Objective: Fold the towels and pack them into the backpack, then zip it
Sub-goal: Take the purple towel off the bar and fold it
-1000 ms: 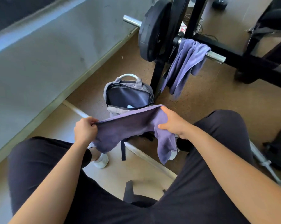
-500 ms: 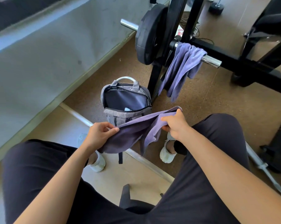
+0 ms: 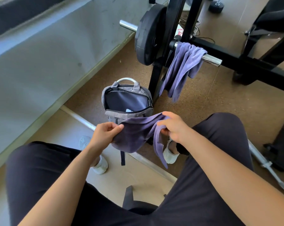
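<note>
1. The person sits with both legs in dark trousers [image 3: 211, 160], knees apart, and leans over the brown floor [image 3: 203, 101].
2. In front stands a black rack [image 3: 156, 82]. A black weight plate [image 3: 147, 36] sits on the chrome bar [image 3: 211, 60], which passes through the rack.
3. The hanging towel [image 3: 182, 69], purple, is thrown over this bar just beside the plate. It is not folded, and its long end drops down near the upright of the rack.
4. The backpack [image 3: 126, 99], grey, stands upright on the floor between the person's feet and touches the foot of the rack, or nearly so. Its main zip is open and the dark inside shows, with one small pale thing [image 3: 129, 110] at the bottom edge of the opening.
5. The held towel [image 3: 134, 134], also purple, is stretched in the air just in front of the backpack and covers the lower front of it.
6. The left hand [image 3: 103, 134] grips the left edge of this towel, thumb on top and fingers curled below.
7. The right hand [image 3: 173, 128] pinches the right part, and a narrow strip hangs from it toward the right white shoe [image 3: 170, 154].
8. The left white shoe [image 3: 99, 165] shows below the left forearm.
</note>
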Demonstrator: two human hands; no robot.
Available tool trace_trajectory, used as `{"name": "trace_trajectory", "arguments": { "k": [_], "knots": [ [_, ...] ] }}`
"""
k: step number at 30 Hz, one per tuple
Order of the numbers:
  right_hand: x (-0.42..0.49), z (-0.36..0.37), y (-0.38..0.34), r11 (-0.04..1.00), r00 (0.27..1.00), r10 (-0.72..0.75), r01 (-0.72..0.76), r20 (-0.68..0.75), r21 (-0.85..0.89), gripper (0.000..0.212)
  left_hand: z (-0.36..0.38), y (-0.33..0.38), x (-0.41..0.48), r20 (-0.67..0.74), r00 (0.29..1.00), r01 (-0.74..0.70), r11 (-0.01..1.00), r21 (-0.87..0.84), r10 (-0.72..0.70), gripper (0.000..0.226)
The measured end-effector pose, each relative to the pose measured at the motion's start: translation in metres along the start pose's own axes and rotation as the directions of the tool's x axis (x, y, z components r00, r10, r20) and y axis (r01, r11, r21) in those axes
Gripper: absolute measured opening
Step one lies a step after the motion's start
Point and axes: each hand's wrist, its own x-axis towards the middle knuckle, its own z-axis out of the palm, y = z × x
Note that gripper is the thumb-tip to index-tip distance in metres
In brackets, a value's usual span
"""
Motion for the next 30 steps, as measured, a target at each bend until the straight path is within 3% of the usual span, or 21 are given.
{"name": "trace_trajectory", "arguments": {
  "k": [6, 11, 15, 22, 26, 28, 30],
  "knots": [
    [-0.019, 0.021, 0.006, 0.986, 0.994, 0.09, -0.097, 0.063, 0.133, 0.034, 0.029, 0.019, -0.018, 0.232, 0.964, -0.075, 0.971, -0.226, 0.128, 0.01],
    [-0.027, 0.026, 0.001, 0.942, 0.987, 0.154, -0.158, 0.038, 0.297, 0.03, 0.038, 0.023, -0.022, 0.215, 0.964, -0.058, 0.917, -0.395, 0.154, 0.026],
    [-0.03, 0.028, -0.001, 0.927, 0.986, 0.166, -0.161, 0.013, 0.338, 0.032, 0.042, 0.027, -0.026, 0.178, 0.961, -0.139, 0.925, -0.354, 0.213, 0.015],
    [-0.031, 0.03, -0.007, 0.891, 0.976, 0.218, -0.206, 0.015, 0.405, 0.032, 0.043, 0.031, -0.032, 0.171, 0.966, -0.126, 0.931, -0.341, 0.194, 0.02],
    [-0.034, 0.033, -0.008, 0.891, 0.975, 0.22, -0.212, 0.025, 0.402, 0.032, 0.049, 0.029, -0.03, 0.055, 0.979, -0.177, 0.95, -0.256, 0.197, 0.016],
    [-0.033, 0.031, -0.007, 0.914, 0.981, 0.192, -0.188, 0.025, 0.359, 0.031, 0.048, 0.029, -0.029, 0.02, 0.974, -0.214, 0.951, -0.223, 0.224, 0.013],
    [-0.031, 0.026, -0.004, 0.978, 0.993, 0.117, -0.116, 0.004, 0.176, 0.029, 0.046, 0.029, -0.028, 0.011, 0.97, -0.233, 0.948, -0.217, 0.241, 0.016]
  ]
}}
